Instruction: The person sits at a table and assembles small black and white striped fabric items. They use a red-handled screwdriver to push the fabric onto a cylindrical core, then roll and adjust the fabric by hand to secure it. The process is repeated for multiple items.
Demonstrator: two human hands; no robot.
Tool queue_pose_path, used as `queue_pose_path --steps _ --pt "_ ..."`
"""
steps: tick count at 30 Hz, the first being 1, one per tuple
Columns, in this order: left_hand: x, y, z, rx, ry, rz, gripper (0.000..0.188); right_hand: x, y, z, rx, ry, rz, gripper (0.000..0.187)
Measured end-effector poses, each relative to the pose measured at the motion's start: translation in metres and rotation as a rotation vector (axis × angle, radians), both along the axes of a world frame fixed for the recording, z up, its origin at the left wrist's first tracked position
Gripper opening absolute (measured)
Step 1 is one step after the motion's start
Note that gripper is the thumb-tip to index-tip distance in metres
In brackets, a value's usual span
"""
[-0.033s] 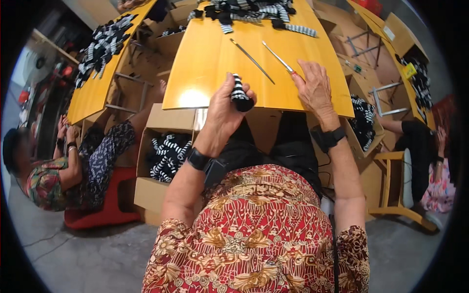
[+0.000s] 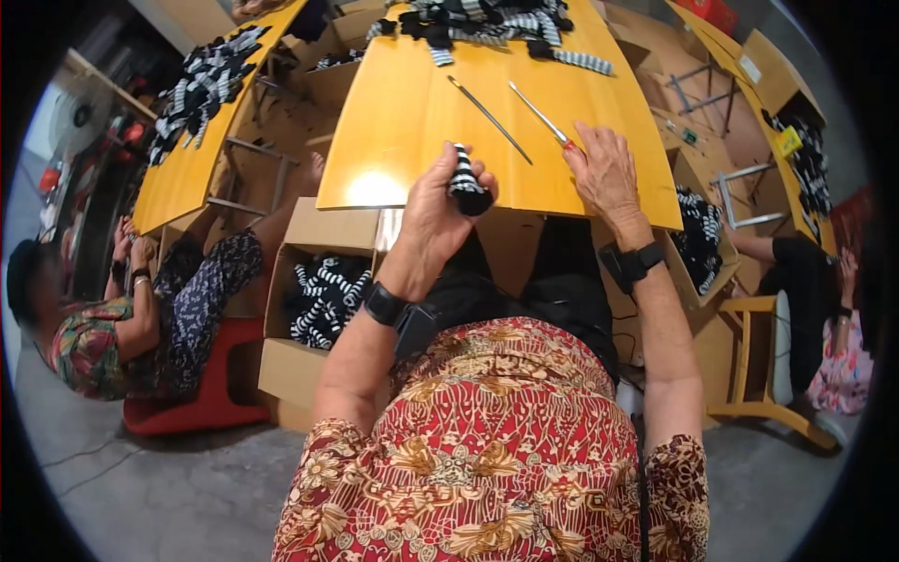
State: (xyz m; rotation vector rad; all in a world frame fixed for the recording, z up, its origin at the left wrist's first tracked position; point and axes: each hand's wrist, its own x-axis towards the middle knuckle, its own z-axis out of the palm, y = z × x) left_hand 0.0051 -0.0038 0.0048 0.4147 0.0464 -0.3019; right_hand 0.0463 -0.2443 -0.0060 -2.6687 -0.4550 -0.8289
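Note:
My left hand (image 2: 433, 201) is closed round a black-and-white striped sock (image 2: 463, 175) above the near table edge. The sock stands bunched, its black end toward me. Over at the right, my right hand (image 2: 604, 169) rests on the yellow table (image 2: 393, 112), thumb and forefinger about the red handle of a screwdriver (image 2: 541, 117); most of that handle is hidden under the hand. The screwdriver's thin metal shaft points away to the far left. Left of it lies a thin dark rod (image 2: 490, 120), touched by neither hand.
A pile of striped socks (image 2: 487, 23) covers the table's far end. Cardboard boxes of socks stand below, one at the left (image 2: 328, 300) and one at the right (image 2: 698, 234). People sit at side tables, one on a red chair (image 2: 211, 393).
The whole view has shifted very slightly. My hands, the sock and the screwdriver keep their places relative to each other.

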Motion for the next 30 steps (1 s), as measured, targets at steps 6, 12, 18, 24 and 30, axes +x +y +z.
queue_pose_path --steps 6,12,18,24,30 --pt "0.005 0.008 -0.004 -0.157 0.019 -0.007 0.029 0.013 -0.013 -0.032 -0.117 0.025 -0.064 0.029" --pt "0.016 0.018 -0.006 -0.196 0.115 0.133 0.027 -0.040 -0.001 -0.007 0.478 0.051 0.179 0.024" --pt "0.029 0.031 -0.010 -0.233 0.187 0.252 0.030 -0.149 0.002 0.043 0.477 0.260 0.333 0.030" --pt "0.028 0.028 -0.010 -0.233 0.181 0.232 0.030 -0.161 -0.001 0.028 0.468 0.211 0.373 0.032" --pt "0.024 0.020 -0.014 -0.178 0.208 0.236 0.029 -0.158 0.007 0.023 0.485 0.220 0.364 0.032"
